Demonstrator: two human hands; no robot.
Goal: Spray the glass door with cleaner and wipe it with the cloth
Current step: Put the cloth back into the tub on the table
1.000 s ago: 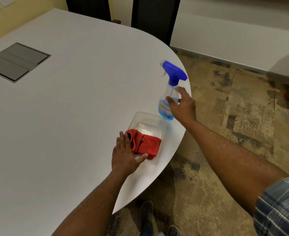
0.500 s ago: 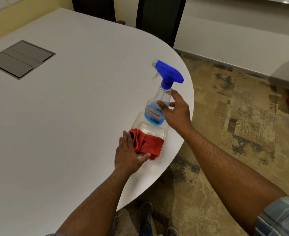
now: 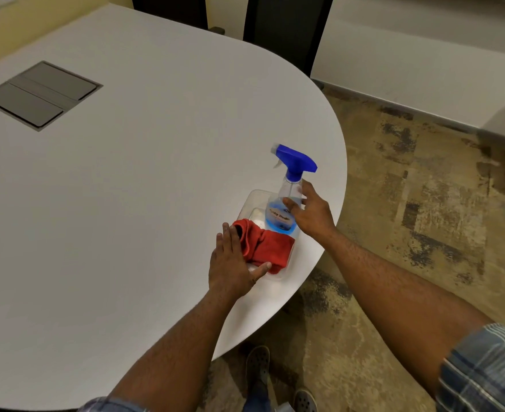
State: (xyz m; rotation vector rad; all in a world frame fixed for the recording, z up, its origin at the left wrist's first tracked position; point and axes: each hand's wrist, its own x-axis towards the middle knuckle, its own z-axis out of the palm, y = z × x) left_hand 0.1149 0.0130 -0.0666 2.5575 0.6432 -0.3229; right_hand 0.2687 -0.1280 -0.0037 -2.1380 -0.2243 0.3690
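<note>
A clear spray bottle (image 3: 280, 217) with blue liquid and a blue trigger head stands upright in the far end of a clear plastic tray (image 3: 252, 198) near the table's right edge. My right hand (image 3: 313, 216) wraps loosely around the bottle's body, thumb in front and fingers behind its neck. A crumpled red cloth (image 3: 270, 248) lies in the near half of the tray. My left hand (image 3: 231, 263) rests flat on the table against the tray's left side, its fingers touching the cloth and its thumb by the cloth's near edge. No glass door is in view.
The round white table (image 3: 126, 203) has a grey cable hatch (image 3: 40, 95) at the far left. Two dark chair backs (image 3: 286, 28) stand behind it. Patterned carpet (image 3: 423, 233) lies to the right, and my shoes (image 3: 260, 370) show below the table's edge.
My right hand brought the spray bottle from above the table's edge leftward and down into the tray, where it now stands. My left hand stayed by the cloth.
</note>
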